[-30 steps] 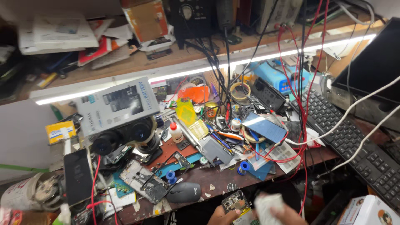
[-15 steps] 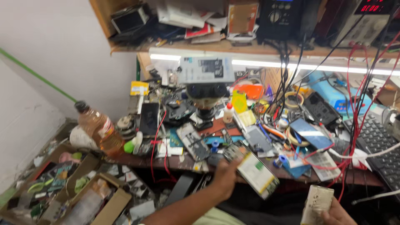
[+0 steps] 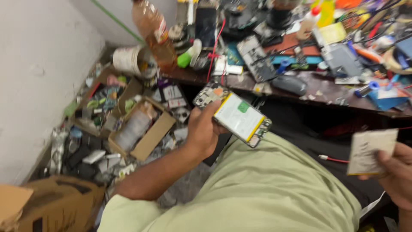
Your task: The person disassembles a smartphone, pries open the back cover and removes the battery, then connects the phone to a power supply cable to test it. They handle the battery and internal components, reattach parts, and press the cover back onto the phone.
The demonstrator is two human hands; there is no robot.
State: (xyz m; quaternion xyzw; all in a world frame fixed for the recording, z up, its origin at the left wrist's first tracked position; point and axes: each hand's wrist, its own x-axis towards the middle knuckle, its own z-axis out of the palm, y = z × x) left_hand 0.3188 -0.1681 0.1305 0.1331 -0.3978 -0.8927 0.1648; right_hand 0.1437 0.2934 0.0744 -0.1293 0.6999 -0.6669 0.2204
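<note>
My left hand grips an opened phone with its back off, showing a white battery with yellow edges and a circuit board at the top. It is held above my lap, just in front of the workbench edge. My right hand at the right edge holds a small whitish card-like piece by its side. Both hands are apart, with my light green shirt below them.
The dark workbench is crowded with phone parts, tools, red wires and a dark computer mouse. A plastic bottle of amber liquid stands at its left end. Open cardboard boxes of scrap parts lie on the floor by the white wall.
The view has swung down and left, toward the floor boxes. My left hand has pulled the opened phone back from the bench toward my lap; my right hand still holds the whitish piece.
</note>
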